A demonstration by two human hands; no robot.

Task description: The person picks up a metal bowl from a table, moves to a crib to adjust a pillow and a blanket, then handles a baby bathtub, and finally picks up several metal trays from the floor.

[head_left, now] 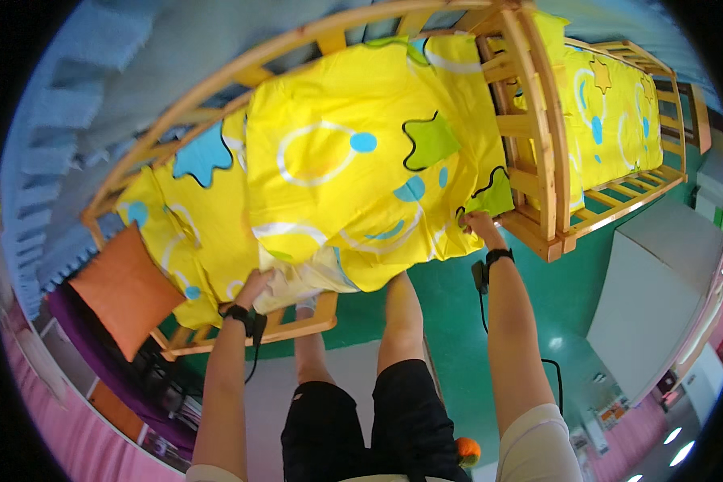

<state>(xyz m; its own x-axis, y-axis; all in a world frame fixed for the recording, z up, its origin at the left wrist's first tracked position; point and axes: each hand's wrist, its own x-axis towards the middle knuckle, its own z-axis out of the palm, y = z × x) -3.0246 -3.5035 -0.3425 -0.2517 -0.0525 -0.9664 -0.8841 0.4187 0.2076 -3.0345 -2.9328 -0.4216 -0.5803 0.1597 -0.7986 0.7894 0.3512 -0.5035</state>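
Note:
A yellow quilt (353,161) with blue, green and white shapes covers most of a small wooden bed (297,325). At the quilt's near right corner, my right hand (480,229) pinches its edge, the fingers closed on the cloth. On the left, my left hand (257,287) is closed at the quilt's near edge, beside a turned-out cream-coloured part of cloth (309,281); its fingertips are partly hidden. Under the quilt's left side lies more matching yellow bedding (205,217). Both wrists carry black bands with small devices and cables.
An orange cushion (127,291) rests at the bed's left end, by something purple (108,365). A second wooden bed (635,193) with yellow bedding stands at right, near a white box-like unit (659,289). Blue curtain (80,120) hangs behind. An orange round object (467,450) is near my leg.

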